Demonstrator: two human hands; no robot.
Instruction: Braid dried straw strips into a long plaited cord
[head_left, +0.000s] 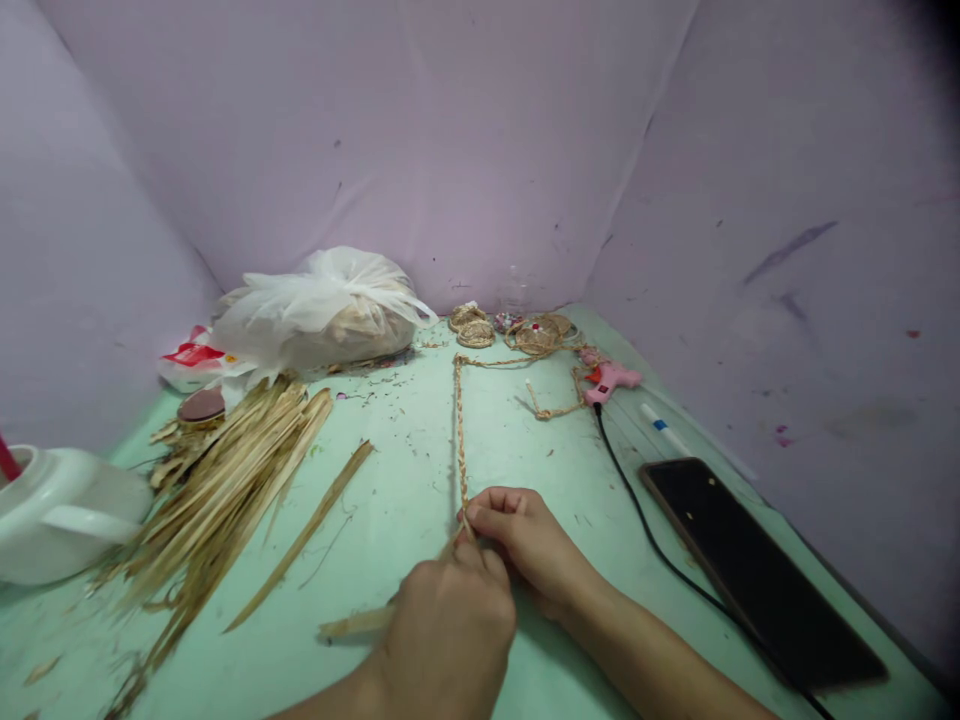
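Observation:
A thin braid of dried plant fibre runs from my hands away across the table, then bends right at its far end. My right hand pinches the braid's near end between thumb and fingers. Just in front of it, my left hand is closed on the loose fibre strips, and one strip sticks out to its left. The fingertips of the left hand are partly hidden. To the left lie a single dry strip and a heap of dried strips.
A white pitcher stands at left, and a stuffed plastic bag at the back. Coiled woven discs lie at the back right. A pink glue gun, its black cord, a marker and a phone lie at right.

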